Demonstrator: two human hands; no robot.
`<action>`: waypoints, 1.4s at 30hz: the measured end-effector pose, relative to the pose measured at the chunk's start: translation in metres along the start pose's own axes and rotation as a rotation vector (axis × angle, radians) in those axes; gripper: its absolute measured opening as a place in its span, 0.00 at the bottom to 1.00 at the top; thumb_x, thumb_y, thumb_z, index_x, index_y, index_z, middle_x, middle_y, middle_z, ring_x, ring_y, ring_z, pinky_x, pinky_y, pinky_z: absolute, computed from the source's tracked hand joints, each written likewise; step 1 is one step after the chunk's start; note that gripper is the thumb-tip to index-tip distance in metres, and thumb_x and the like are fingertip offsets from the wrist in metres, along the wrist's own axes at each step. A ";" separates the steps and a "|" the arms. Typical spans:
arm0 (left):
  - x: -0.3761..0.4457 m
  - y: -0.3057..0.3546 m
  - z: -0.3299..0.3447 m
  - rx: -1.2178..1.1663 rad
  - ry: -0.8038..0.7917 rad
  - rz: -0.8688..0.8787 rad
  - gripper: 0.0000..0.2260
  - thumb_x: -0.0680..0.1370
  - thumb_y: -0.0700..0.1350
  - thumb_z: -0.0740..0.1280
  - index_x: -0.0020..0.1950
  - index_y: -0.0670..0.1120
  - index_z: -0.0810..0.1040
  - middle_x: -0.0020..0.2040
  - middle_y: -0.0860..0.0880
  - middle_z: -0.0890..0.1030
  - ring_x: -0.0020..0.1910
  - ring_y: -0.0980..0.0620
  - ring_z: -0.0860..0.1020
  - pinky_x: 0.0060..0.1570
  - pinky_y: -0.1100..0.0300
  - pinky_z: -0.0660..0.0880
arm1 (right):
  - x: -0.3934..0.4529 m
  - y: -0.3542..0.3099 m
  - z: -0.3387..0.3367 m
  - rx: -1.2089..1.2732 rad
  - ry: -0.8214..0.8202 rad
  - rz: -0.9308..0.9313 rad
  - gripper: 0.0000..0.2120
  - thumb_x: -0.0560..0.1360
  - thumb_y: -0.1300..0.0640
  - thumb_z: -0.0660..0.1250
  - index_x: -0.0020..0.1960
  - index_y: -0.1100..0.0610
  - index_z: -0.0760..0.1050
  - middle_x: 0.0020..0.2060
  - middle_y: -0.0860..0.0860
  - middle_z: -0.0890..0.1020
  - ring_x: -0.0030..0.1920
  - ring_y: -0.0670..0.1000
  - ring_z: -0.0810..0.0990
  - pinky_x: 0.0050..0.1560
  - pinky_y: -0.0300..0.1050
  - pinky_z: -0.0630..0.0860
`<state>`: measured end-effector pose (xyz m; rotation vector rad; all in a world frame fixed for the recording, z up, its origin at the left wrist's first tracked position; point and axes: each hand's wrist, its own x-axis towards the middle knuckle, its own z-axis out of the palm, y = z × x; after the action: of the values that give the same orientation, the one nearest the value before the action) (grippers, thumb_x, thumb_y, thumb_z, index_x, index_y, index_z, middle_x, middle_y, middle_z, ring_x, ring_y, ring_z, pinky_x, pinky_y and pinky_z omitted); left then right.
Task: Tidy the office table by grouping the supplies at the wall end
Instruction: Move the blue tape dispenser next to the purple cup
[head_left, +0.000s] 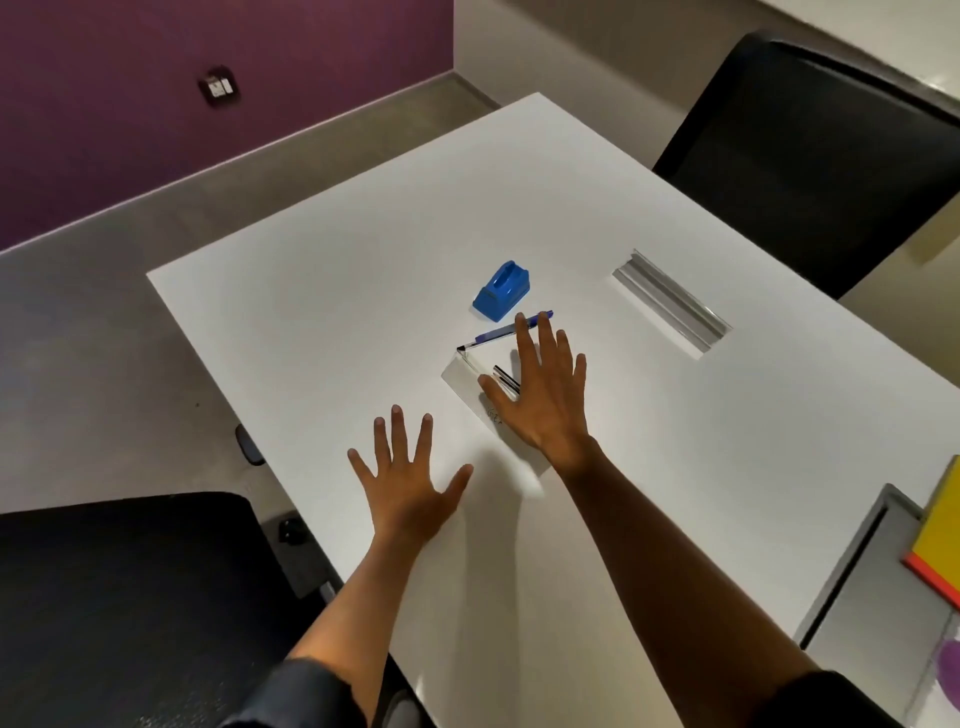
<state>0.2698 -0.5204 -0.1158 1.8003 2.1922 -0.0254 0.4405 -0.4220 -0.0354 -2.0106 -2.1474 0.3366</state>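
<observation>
While both palms face down with fingers spread: left hand (410, 480) flat over bare white table (322, 291), gripping nothing, probably steadying or waiting. Right hand (540, 395) splayed on a white notepad or sheet (462, 375), thumb beside a small dark-and-silver clip-like thing (506, 378) lying on it; exact kind hard to tell. Fingertips reaching a blue pen (493, 335) that lies slantwise just beyond the pad's far corner, middle finger covering part of its barrel. Blue tape dispenser (503, 291) just past the pen, apart from the fingers, nearer the purple wall (130, 104). Supplies clustered mid-table, well short of the wall-side edge. Open palm on the pad likely meant for sliding everything forward together, not lifting. Metal cable slot (670, 306) off to the right, black chair (831, 156) behind it.
</observation>
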 end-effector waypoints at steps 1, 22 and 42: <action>0.001 0.002 0.000 0.000 0.008 -0.009 0.40 0.71 0.76 0.45 0.78 0.58 0.42 0.78 0.49 0.34 0.77 0.45 0.34 0.70 0.32 0.38 | 0.005 0.001 0.001 -0.004 -0.003 0.000 0.41 0.74 0.31 0.54 0.78 0.47 0.41 0.78 0.52 0.46 0.77 0.59 0.49 0.74 0.63 0.50; 0.009 0.008 0.001 0.082 0.003 -0.039 0.41 0.72 0.75 0.48 0.79 0.54 0.49 0.79 0.45 0.41 0.78 0.42 0.43 0.70 0.32 0.49 | 0.152 0.013 0.048 0.075 -0.022 0.008 0.43 0.69 0.35 0.67 0.77 0.45 0.51 0.76 0.55 0.54 0.61 0.62 0.73 0.60 0.58 0.71; 0.011 0.009 -0.001 0.063 -0.013 -0.057 0.42 0.71 0.76 0.47 0.79 0.54 0.50 0.79 0.45 0.43 0.78 0.42 0.43 0.70 0.32 0.48 | 0.174 -0.002 0.077 0.065 0.086 0.135 0.16 0.73 0.67 0.65 0.58 0.54 0.72 0.74 0.58 0.59 0.50 0.64 0.74 0.45 0.54 0.78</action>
<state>0.2765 -0.5079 -0.1162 1.7648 2.2566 -0.1189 0.4044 -0.2517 -0.1122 -2.0987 -1.9307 0.3286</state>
